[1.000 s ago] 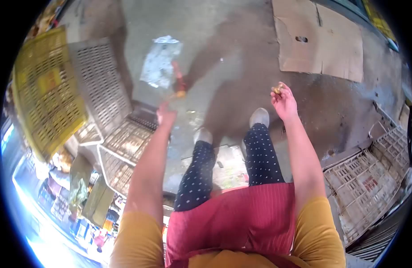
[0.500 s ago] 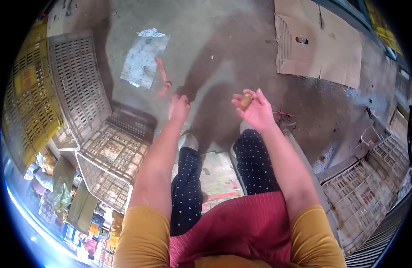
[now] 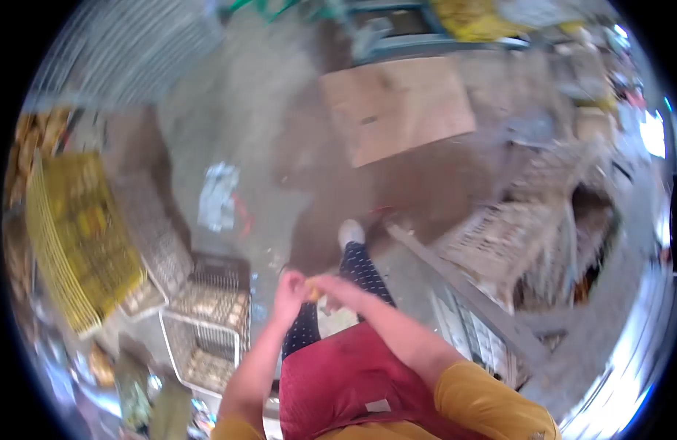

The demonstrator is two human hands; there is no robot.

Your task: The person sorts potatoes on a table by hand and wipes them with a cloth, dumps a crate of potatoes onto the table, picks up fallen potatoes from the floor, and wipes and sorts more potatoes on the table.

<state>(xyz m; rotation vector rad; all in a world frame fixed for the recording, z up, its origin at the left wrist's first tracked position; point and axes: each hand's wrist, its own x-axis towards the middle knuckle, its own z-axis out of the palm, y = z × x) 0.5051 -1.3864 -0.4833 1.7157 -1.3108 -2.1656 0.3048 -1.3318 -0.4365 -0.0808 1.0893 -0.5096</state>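
Note:
My left hand and my right hand are close together in front of my lap, both blurred. Between them shows a small yellow-brown lump, too smeared to name, with the fingers of my right hand closed around it. The fingers of my left hand are curled right beside the lump; what they hold, if anything, is hidden. Below the hands are my red apron and dotted trousers.
White plastic crates and a yellow crate stand at left. Flattened cardboard lies on the floor ahead, a pale sheet left of it. At right are a long grey beam and more crates.
My right hand, palm up with the lump before, has swung left to meet my left hand and closed. The view has turned right, showing more of the floor and the beam.

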